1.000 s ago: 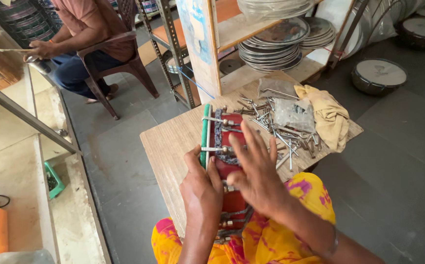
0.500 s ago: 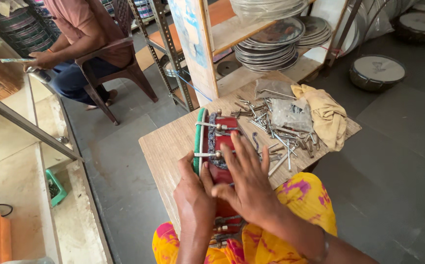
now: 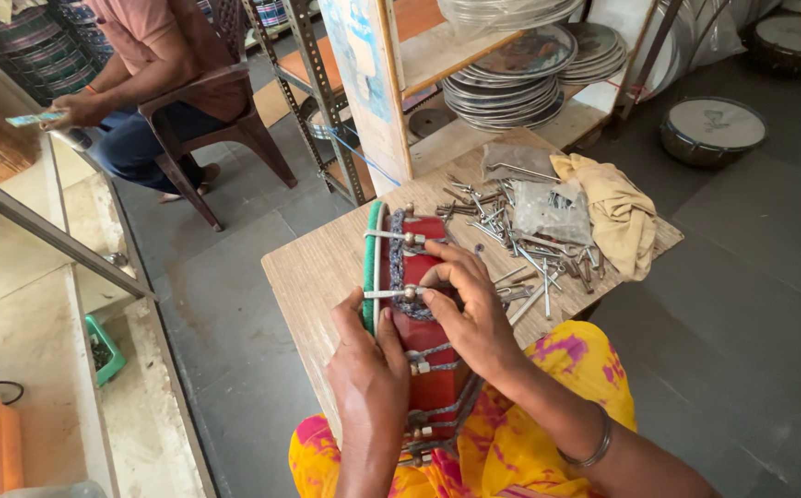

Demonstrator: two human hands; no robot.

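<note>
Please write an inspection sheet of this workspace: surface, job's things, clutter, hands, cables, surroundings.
Surface: low wooden table, worn top.
Job's things: red drum with green rim, grey lacing and metal hooks, lying from table to lap.
Clutter: pile of metal hook rods, clear plastic bag, yellow cloth.
Hands: left hand grips the rim; right hand fingers a hook.
Cables: black cable on the left ledge.
Surroundings: stacked drum heads on shelves, seated person, drum on the floor.

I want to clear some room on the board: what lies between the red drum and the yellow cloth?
In the head view, a pile of metal hooks and bolts and a clear plastic bag lie between the red drum and the yellow cloth.
</note>
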